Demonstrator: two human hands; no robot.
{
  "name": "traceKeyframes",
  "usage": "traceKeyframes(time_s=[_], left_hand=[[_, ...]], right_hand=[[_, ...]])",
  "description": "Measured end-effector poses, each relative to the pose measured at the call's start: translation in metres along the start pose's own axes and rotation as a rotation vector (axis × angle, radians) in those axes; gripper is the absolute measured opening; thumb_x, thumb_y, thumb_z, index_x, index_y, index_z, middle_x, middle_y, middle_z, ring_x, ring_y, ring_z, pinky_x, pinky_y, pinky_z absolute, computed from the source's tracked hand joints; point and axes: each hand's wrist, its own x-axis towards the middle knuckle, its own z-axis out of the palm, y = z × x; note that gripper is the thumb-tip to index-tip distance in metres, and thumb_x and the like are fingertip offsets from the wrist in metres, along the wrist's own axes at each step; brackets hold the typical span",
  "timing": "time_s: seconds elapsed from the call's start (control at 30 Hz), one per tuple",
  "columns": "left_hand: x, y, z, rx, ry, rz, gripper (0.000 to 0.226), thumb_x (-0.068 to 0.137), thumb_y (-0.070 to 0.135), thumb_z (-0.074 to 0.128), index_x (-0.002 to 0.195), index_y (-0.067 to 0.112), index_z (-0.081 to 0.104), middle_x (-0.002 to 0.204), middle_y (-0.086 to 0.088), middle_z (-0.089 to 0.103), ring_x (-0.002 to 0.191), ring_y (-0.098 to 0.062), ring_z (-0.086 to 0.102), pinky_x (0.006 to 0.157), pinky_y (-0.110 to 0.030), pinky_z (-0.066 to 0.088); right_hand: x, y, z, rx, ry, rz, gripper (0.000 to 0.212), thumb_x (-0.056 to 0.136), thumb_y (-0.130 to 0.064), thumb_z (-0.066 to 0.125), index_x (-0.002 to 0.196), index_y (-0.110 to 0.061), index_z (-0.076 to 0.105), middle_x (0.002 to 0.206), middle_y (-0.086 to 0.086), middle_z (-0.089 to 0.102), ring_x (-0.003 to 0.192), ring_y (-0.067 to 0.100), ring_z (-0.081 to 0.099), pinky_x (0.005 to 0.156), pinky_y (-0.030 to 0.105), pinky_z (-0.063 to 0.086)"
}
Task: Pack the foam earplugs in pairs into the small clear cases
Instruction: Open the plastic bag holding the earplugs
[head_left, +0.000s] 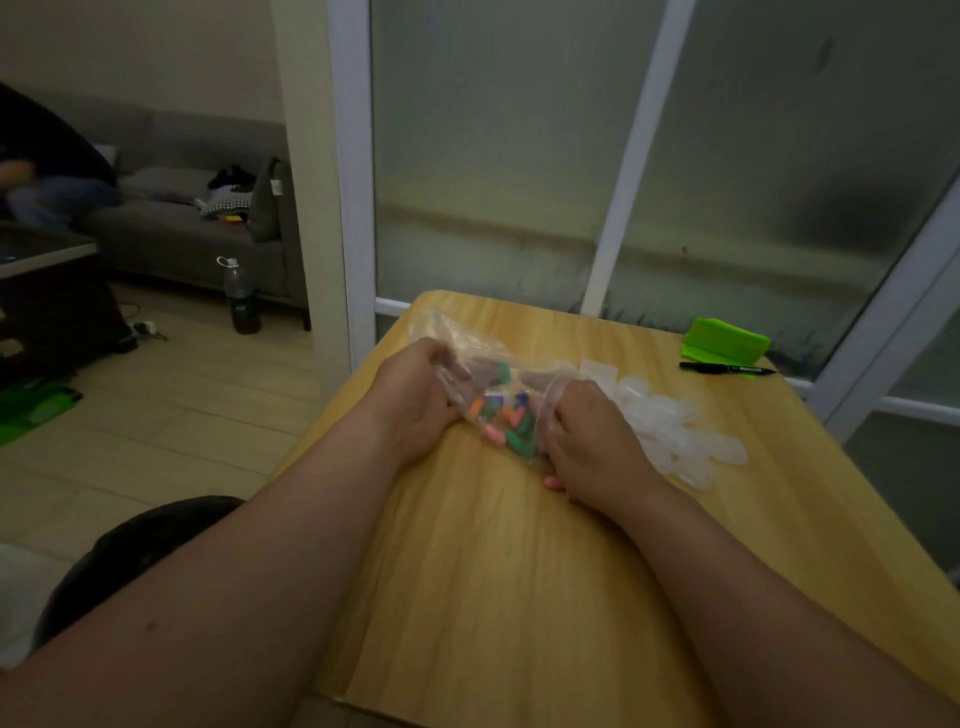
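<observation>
Dim room; wooden table (519, 571) set against a frosted glass partition (493, 156). Grey sofa (171, 228) and a bottle (241, 296) on the floor at far left. At the table's far right corner: black marker (727, 369), just in front of a green plastic object (724, 340).

Foam earplugs (506, 415), mixed colours, all sit inside a clear bag (467, 353) held just above the table centre. Left hand (415, 400) grips the bag's left side, fingers curled into the plastic. Right hand (587, 436) pinches the bag's right edge; its fingertips are mostly hidden.

Small clear cases (670, 421) lie heaped just right of the right hand; none visibly holds earplugs.

Judgement: packing not yet begun. Remaining: get earplugs out, pair, fill cases.
</observation>
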Motion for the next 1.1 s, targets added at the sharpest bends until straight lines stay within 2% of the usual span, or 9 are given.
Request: traceKeyframes(time_s=[0.13,0.23,0.3,0.47,0.63,0.73,0.83,0.93,1.1], left_hand=[[-0.001,-0.004,0.004,0.0,-0.029,-0.013,0.021,0.108,0.018,0.046,0.122,0.004,0.051,0.12,-0.031,0.072,0.107,-0.04,0.075,0.1,-0.056,0.056],[0.001,-0.007,0.008,0.096,-0.027,0.006,0.025,0.106,0.017,0.048,0.126,0.002,0.052,0.12,-0.029,0.073,0.109,-0.041,0.074,0.101,-0.056,0.056],[0.002,-0.01,0.011,0.155,-0.011,0.021,0.026,0.105,0.014,0.049,0.125,-0.002,0.054,0.115,-0.028,0.075,0.108,-0.042,0.074,0.102,-0.057,0.056],[0.003,-0.013,0.016,0.137,0.057,0.064,0.024,0.104,0.008,0.05,0.122,-0.005,0.059,0.107,-0.027,0.077,0.1,-0.041,0.076,0.093,-0.056,0.061],[0.005,-0.013,0.008,-0.048,0.075,0.07,0.04,0.105,0.008,0.048,0.143,-0.004,0.044,0.112,-0.029,0.075,0.104,-0.044,0.075,0.084,-0.06,0.063],[0.003,-0.014,0.011,-0.12,0.049,0.036,0.044,0.106,0.009,0.047,0.147,-0.002,0.038,0.115,-0.03,0.074,0.103,-0.045,0.075,0.07,-0.056,0.064],[0.004,-0.014,0.012,-0.172,0.027,0.016,0.02,0.101,0.002,0.049,0.12,0.001,0.052,0.126,-0.03,0.068,0.11,-0.042,0.074,0.096,-0.059,0.058],[0.004,-0.013,0.012,-0.149,-0.003,0.005,0.005,0.099,0.002,0.051,0.095,0.005,0.053,0.13,-0.029,0.062,0.114,-0.04,0.072,0.1,-0.057,0.056],[0.002,-0.012,0.014,-0.156,-0.022,0.002,0.018,0.109,0.014,0.046,0.117,0.001,0.056,0.137,-0.029,0.061,0.124,-0.042,0.065,0.101,-0.055,0.056]], right_hand=[[0.004,-0.005,0.0,0.019,0.009,-0.016,0.031,0.106,-0.034,0.041,0.116,-0.028,0.069,0.105,0.0,0.063,0.086,0.021,0.067,0.078,0.052,0.061],[0.004,-0.013,-0.002,0.083,0.037,0.055,0.026,0.107,-0.03,0.043,0.111,-0.033,0.068,0.099,0.003,0.069,0.062,0.022,0.071,0.052,0.033,0.057],[0.003,-0.017,-0.006,0.19,0.085,0.123,0.019,0.109,-0.032,0.05,0.107,-0.032,0.068,0.09,0.002,0.069,0.043,0.024,0.067,0.034,0.029,0.049],[0.002,-0.023,-0.011,0.249,0.128,0.173,0.019,0.107,-0.031,0.056,0.089,-0.028,0.063,0.083,0.006,0.068,0.035,0.028,0.063,0.029,0.037,0.049],[-0.003,-0.023,-0.01,0.215,0.059,0.075,0.011,0.103,-0.036,0.063,0.097,-0.029,0.068,0.089,-0.001,0.067,0.05,0.026,0.069,0.035,0.042,0.055],[0.002,-0.021,-0.005,0.132,-0.002,-0.137,0.014,0.094,-0.045,0.071,0.103,-0.035,0.076,0.098,-0.016,0.068,0.077,0.011,0.068,0.063,0.047,0.062],[0.009,-0.013,0.001,0.074,-0.009,-0.224,0.032,0.089,-0.055,0.068,0.115,-0.038,0.074,0.108,-0.017,0.069,0.1,0.007,0.063,0.087,0.043,0.057],[0.011,-0.009,0.003,0.067,0.031,-0.236,0.031,0.089,-0.059,0.066,0.111,-0.038,0.073,0.103,-0.017,0.068,0.096,0.007,0.063,0.085,0.043,0.056],[0.011,-0.016,0.003,0.027,0.055,-0.314,0.021,0.097,-0.05,0.064,0.107,-0.034,0.072,0.097,-0.014,0.069,0.089,0.007,0.063,0.081,0.044,0.057]])
